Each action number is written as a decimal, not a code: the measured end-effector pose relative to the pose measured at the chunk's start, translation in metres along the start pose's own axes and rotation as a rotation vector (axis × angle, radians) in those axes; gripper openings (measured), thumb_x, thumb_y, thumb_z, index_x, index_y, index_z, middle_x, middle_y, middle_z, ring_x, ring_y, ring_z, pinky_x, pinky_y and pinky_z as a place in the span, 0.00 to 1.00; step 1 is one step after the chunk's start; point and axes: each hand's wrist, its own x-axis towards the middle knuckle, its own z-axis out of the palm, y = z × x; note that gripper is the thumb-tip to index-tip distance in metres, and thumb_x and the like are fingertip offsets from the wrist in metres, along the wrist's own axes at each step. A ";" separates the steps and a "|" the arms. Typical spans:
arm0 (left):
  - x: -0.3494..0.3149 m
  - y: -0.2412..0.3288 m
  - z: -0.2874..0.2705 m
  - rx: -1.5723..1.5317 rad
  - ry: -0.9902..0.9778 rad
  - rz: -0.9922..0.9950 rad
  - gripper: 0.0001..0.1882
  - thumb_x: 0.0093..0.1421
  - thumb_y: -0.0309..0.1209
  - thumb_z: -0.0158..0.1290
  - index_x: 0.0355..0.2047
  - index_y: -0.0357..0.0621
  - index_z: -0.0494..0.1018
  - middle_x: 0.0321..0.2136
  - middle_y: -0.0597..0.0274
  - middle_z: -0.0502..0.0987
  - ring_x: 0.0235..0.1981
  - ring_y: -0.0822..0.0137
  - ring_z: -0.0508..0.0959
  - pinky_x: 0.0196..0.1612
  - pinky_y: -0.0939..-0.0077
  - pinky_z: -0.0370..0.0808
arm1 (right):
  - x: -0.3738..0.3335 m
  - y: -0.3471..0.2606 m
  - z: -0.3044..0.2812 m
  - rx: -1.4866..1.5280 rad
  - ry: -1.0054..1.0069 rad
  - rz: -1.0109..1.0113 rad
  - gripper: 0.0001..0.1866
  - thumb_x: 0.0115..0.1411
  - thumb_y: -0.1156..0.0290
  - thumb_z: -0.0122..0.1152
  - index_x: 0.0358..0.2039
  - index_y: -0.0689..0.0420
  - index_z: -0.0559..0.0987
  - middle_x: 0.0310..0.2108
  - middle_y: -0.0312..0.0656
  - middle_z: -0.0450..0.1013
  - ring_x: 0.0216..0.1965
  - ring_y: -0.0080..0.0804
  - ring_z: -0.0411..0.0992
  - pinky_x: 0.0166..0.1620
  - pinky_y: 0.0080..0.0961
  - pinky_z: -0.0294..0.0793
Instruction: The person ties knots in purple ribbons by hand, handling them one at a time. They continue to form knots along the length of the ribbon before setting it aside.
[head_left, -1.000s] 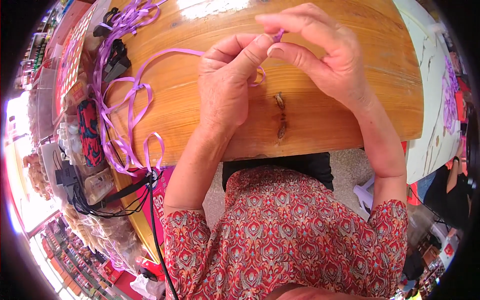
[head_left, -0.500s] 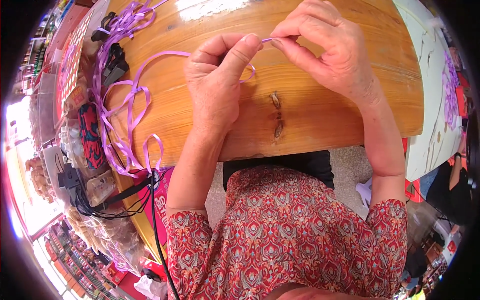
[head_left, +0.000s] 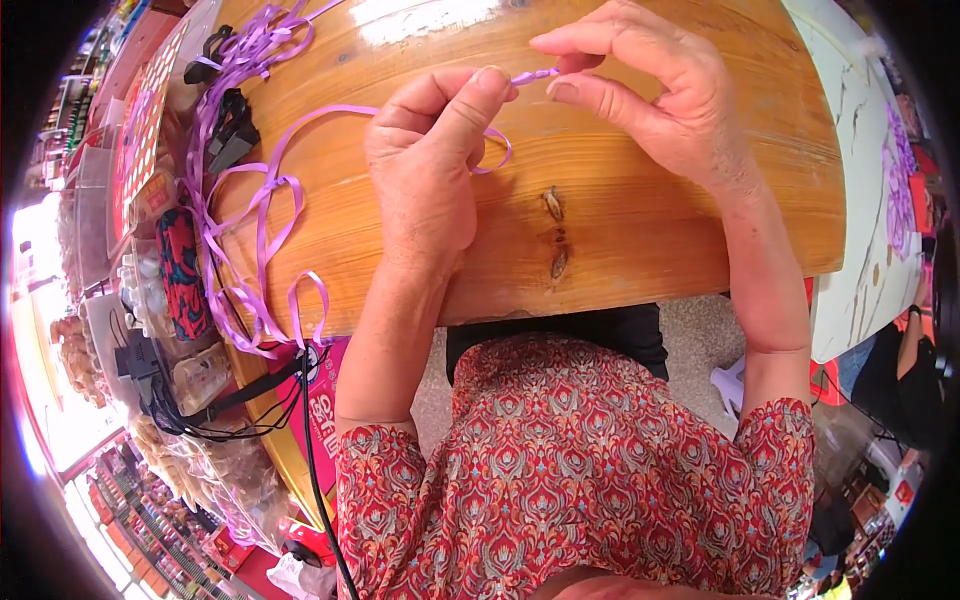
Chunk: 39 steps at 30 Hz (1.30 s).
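Between thumb and curled fingers, my left hand (head_left: 430, 165) pinches a narrow purple ribbon (head_left: 345, 108) above the wooden table. A short twisted or knotted end of it sticks out past my left thumb toward the right. My right hand (head_left: 660, 100) is beside that tip, thumb and forefinger parted, the other fingers loosely bent. The tip lies at the gap between those fingers, and they do not close on it. A small loop of the ribbon hangs below my left fingers. The rest trails left across the table to a loose heap of purple ribbon (head_left: 262, 45).
The wooden table (head_left: 640, 240) lies under both hands. Black clips or buckles (head_left: 232, 130), a red-and-blue patterned pouch (head_left: 182, 275) and black cables (head_left: 165, 400) crowd its left side. A white marble-look table (head_left: 850, 150) adjoins on the right, with more purple ribbon (head_left: 900, 180).
My right thumb and forefinger have parted and let go of the ribbon's tip. More of the twisted end now shows beyond my left thumb. My left hand keeps its pinch.
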 end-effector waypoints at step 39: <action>0.045 0.062 -0.089 -0.275 0.228 0.369 0.09 0.59 0.32 0.53 0.28 0.38 0.74 0.12 0.77 0.54 0.13 0.81 0.50 0.18 0.82 0.47 | -0.005 0.063 -0.040 0.759 0.137 0.550 0.10 0.60 0.69 0.55 0.35 0.64 0.78 0.25 0.33 0.71 0.30 0.18 0.67 0.35 0.16 0.67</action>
